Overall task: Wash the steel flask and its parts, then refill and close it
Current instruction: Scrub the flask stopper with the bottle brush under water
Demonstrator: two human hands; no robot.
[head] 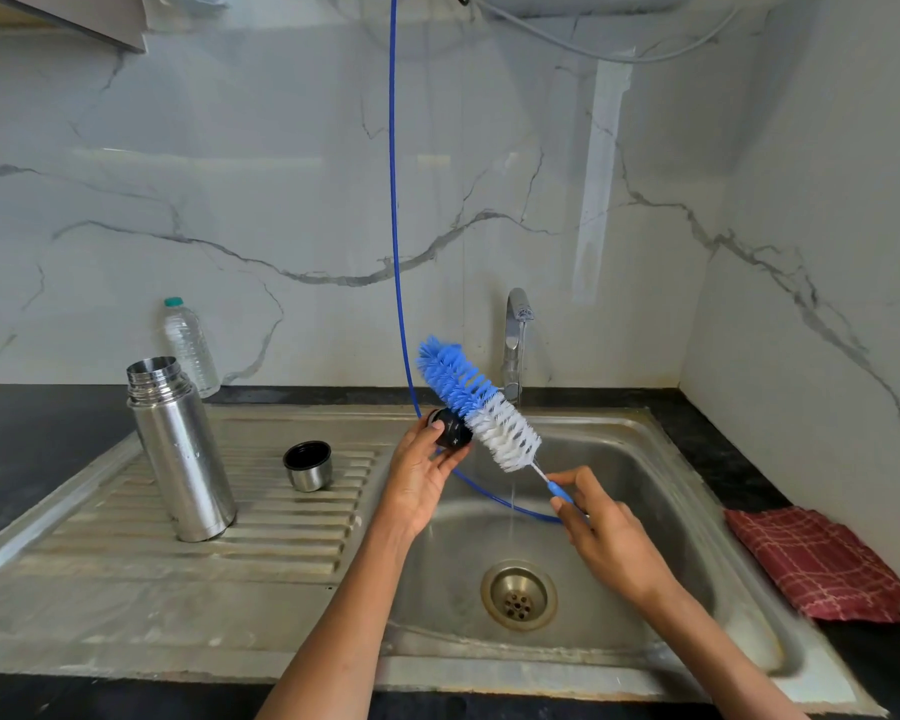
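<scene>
The open steel flask [180, 449] stands upright on the drainboard at the left. Its steel cup lid [307, 465] sits mouth-up a little to the right of it. My left hand [419, 475] holds the black stopper [450, 428] over the sink's left edge. My right hand [601, 532] grips the blue handle of a bottle brush [481, 402]. The blue and white bristles lie against the stopper. A thin stream of water falls from the tap [515, 345] behind the brush.
The steel sink [697, 491] has a drain [519, 595] at its middle. A blue hose [396, 200] hangs from above into the basin. A clear water bottle [188, 345] stands behind the flask. A red checked cloth [817, 563] lies on the black counter at right.
</scene>
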